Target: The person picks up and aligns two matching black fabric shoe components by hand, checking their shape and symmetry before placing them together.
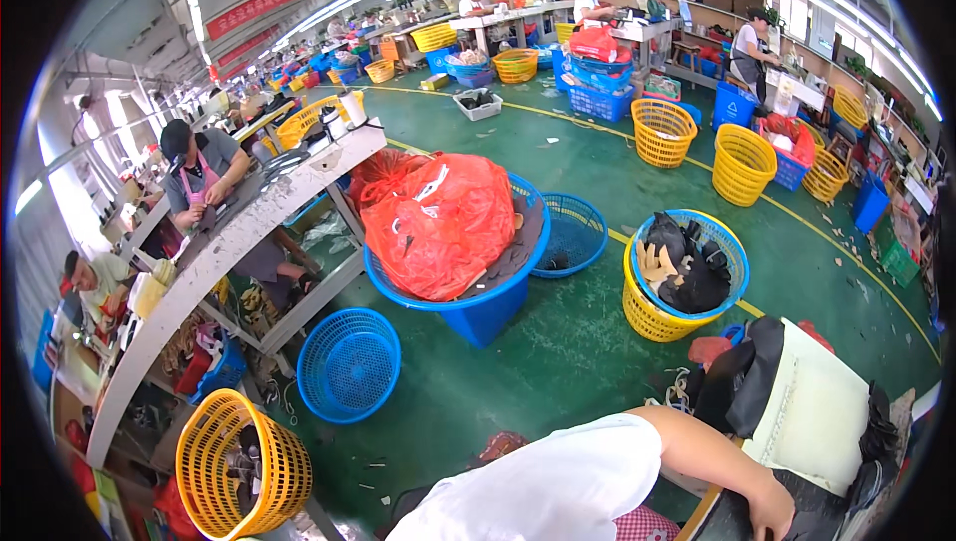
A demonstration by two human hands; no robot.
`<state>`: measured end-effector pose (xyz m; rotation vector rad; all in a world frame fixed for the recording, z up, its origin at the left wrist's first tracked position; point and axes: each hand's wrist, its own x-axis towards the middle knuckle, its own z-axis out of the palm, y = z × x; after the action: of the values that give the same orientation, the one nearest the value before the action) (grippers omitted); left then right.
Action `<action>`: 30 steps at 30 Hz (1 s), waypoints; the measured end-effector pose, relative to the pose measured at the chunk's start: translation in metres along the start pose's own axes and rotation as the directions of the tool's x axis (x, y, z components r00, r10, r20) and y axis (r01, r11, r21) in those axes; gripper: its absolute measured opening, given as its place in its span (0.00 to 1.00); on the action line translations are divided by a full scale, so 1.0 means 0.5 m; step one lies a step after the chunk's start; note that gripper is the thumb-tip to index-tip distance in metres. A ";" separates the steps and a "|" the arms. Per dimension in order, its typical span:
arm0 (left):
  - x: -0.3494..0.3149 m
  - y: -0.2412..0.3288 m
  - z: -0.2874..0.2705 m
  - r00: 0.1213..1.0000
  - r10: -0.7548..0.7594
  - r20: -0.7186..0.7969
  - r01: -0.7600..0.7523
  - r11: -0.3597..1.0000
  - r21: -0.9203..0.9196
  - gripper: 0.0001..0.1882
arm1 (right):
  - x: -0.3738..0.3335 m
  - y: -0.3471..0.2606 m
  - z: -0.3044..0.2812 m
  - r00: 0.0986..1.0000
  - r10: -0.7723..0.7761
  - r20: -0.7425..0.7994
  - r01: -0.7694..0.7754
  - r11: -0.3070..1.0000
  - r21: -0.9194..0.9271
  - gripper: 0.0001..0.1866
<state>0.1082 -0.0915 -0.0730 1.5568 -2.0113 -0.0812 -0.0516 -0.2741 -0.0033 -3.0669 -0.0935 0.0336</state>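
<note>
My left arm, in a white short sleeve, reaches to the lower right. At its end my left hand [772, 509] points downward over a dark surface [812, 506] at the picture's bottom edge. Its fingertips are cut off, so whether it grips anything is hidden. Just beyond the hand stands a pale cream padded block [812, 406], tilted. Black sheet material [754, 372] drapes over its left side, and more black pieces [876, 441] hang at its right. My right hand is out of view.
A blue tub [488, 317] holds a red plastic bag [438, 227]. Around it stand an empty blue basket [349, 367], a yellow basket [244, 461] and a blue-lined yellow basket [662, 322] with black and tan pieces. A long bench [234, 202] curves along the left, with a person [204, 167] working behind it.
</note>
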 end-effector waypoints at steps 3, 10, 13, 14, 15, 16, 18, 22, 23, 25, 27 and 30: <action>-0.030 -0.014 0.017 0.984 0.149 -0.096 -0.145 0.988 0.045 0.16 | 0.012 -0.010 -0.016 1.000 0.013 0.021 -0.012 1.000 -0.020 0.26; -0.013 0.106 -0.056 0.622 -0.123 -0.774 -0.080 0.973 -0.218 0.07 | 0.033 -0.097 -0.049 0.975 0.029 0.221 -0.128 0.884 0.449 0.34; -0.016 0.173 -0.087 0.375 -0.447 -0.812 -0.076 0.858 -0.508 0.07 | -0.006 -0.057 -0.048 0.927 0.349 0.140 -0.277 0.383 0.881 0.35; -0.027 0.180 -0.067 0.359 -0.458 -0.813 -0.064 0.857 -0.511 0.07 | -0.010 -0.072 -0.068 0.845 0.478 0.238 -0.247 -0.045 0.968 0.34; -0.060 0.177 -0.032 0.409 -0.434 -0.803 -0.046 0.869 -0.494 0.08 | -0.007 -0.167 -0.101 0.879 0.412 0.240 -0.268 0.010 0.963 0.34; -0.061 0.190 0.001 0.496 -0.380 -0.781 -0.082 0.875 -0.478 0.09 | -0.045 -0.184 -0.098 0.879 0.412 0.241 -0.275 0.023 0.961 0.34; -0.021 0.221 0.078 0.559 -0.344 -0.754 -0.178 0.839 -0.515 0.08 | -0.169 -0.160 -0.062 0.872 0.481 0.095 -0.274 0.318 0.908 0.25; -0.039 0.356 0.062 0.814 -0.493 -0.307 -0.033 0.488 -0.872 0.19 | -0.345 -0.148 -0.007 0.846 0.527 -0.074 -0.349 0.654 0.672 0.13; -0.043 0.368 0.052 0.913 -0.399 -0.091 0.180 0.591 -0.787 0.23 | -0.378 -0.182 -0.002 0.804 0.589 -0.078 -0.384 0.615 0.689 0.12; -0.059 0.409 0.064 0.921 -0.354 -0.163 0.072 0.566 -0.822 0.18 | -0.436 -0.246 0.015 0.680 0.730 -0.066 -0.484 0.514 0.708 0.11; -0.102 0.440 0.048 0.900 -0.385 -0.205 0.045 0.549 -0.834 0.16 | -0.457 -0.284 0.057 0.767 0.631 0.115 -0.509 0.490 0.708 0.27; -0.156 0.458 0.050 0.923 -0.376 -0.085 0.151 0.556 -0.817 0.28 | -0.437 -0.393 0.025 0.797 0.594 -0.111 -0.231 0.468 0.853 0.09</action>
<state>-0.0911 0.0431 -0.0363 1.1486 -1.2024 -0.7728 -0.2815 -0.0910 0.0028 -2.0080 0.5700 -0.4108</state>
